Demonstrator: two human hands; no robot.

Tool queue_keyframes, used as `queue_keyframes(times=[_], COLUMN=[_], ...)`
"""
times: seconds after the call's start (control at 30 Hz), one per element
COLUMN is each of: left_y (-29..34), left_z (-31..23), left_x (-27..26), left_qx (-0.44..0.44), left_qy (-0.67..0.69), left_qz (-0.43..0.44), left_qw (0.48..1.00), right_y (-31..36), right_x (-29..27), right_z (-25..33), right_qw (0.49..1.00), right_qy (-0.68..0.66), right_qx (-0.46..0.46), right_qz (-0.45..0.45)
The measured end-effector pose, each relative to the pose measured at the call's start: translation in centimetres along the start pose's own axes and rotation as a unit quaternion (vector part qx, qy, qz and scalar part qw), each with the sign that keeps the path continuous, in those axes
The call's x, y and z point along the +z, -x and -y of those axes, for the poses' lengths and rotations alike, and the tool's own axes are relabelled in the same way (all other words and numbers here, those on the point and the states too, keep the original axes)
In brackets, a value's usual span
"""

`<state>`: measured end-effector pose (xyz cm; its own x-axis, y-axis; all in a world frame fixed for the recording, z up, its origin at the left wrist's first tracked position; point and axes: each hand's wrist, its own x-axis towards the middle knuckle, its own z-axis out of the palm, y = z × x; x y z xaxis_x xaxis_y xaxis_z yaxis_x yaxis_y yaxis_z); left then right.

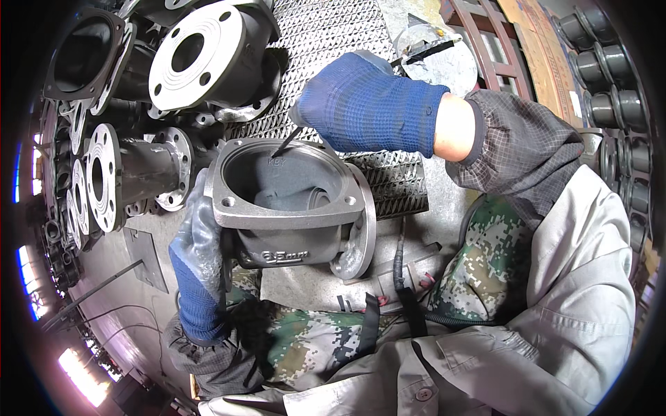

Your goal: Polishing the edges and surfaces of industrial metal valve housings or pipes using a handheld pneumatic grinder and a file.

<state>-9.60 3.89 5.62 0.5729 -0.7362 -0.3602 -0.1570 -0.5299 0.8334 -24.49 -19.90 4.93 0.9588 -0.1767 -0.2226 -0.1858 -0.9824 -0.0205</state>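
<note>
A grey cast-metal valve body point(295, 239) stands before me, tilted a little, its square-flanged mouth facing up and a round flange on its right side. My left hand point(200, 243), in a blue glove with a grey-coated palm, grips its left side; the fingertips are partly hidden behind the casting. Above the far rim, my right hand point(354, 97) in a blue glove is closed around a slim dark rod-like tool point(288, 141). The tool's tip points down into the mouth near the far inner wall. Its exact kind is hidden by the fist.
Flanged castings crowd the left, including a large one with a pale flange face point(198, 55) and a pipe piece point(111, 177). A ridged metal mat point(333, 35) lies beyond the valve body. Past my right hand is a round pale disc point(447, 69); castings are stacked far right.
</note>
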Motion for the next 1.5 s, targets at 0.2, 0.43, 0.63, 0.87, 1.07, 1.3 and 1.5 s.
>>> queue_keyframes(times=[0.2,0.43,0.63,0.87,1.07,1.3,1.5], left_y=[0.3,0.5,0.8,0.3,1.0,-0.2,1.1], left_z=[0.6,0.2,0.2,0.9,0.3,1.7,1.9], left_x=[-0.9,-0.4,-0.2,0.3,-0.2,0.2,-0.4], left_qx=[-0.01,-0.009,-0.007,0.059,-0.024,0.048,0.076], left_qy=[-0.041,0.039,0.075,0.049,0.098,0.082,0.06], left_qz=[-0.022,-0.008,-0.006,-0.027,-0.024,-0.006,-0.023], left_qw=[0.999,0.999,0.997,0.997,0.995,0.995,0.995], right_y=[-0.4,-0.3,0.0,-1.9,-4.6,-0.8,4.8], right_x=[-0.5,-0.5,-1.2,3.8,4.2,6.0,4.4], right_z=[0.3,0.3,0.1,-1.3,4.2,1.2,1.2], right_qw=[1.0,0.999,0.999,0.921,0.92,0.908,0.857], right_qy=[-0.01,0.016,-0.024,-0.328,-0.35,-0.359,-0.404], right_qx=[-0.007,-0.025,-0.013,0.033,0.164,0.195,0.208], right_qz=[0.012,0.015,0.017,-0.207,-0.069,-0.097,-0.242])
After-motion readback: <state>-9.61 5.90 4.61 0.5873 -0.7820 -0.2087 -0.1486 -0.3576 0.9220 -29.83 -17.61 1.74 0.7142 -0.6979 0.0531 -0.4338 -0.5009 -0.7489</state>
